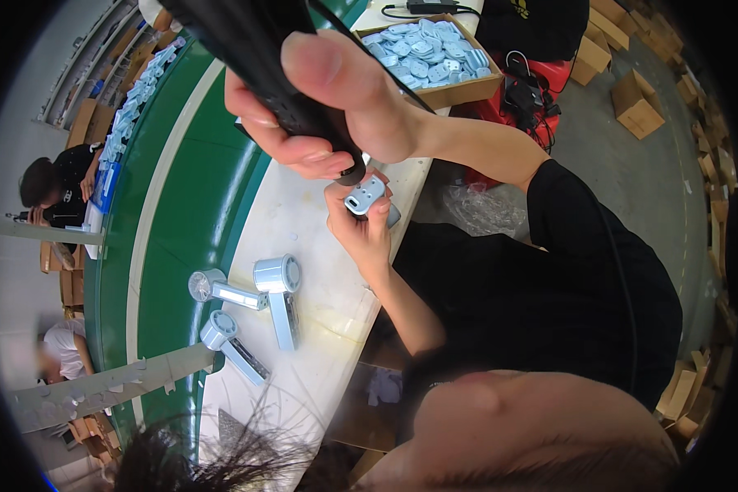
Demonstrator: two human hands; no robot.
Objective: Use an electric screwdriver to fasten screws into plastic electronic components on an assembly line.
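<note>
My right hand is wrapped round a black electric screwdriver, thumb along its side. The screwdriver's lower end is right at a light blue plastic part with a rounded outline, small holes and a dark slot. Whether the bit touches the part cannot be made out. My left hand grips this part from below, its fingers curled round it. On the white worktop to the left lie three light blue handheld fans, one upright-looking fan, one lying sideways, and one nearer the bottom.
A cardboard box full of light blue parts stands at the top of the white worktop. A green conveyor belt runs alongside. Two people sit beyond it, a dark sleeve and a white sleeve showing. Cartons stand on the floor.
</note>
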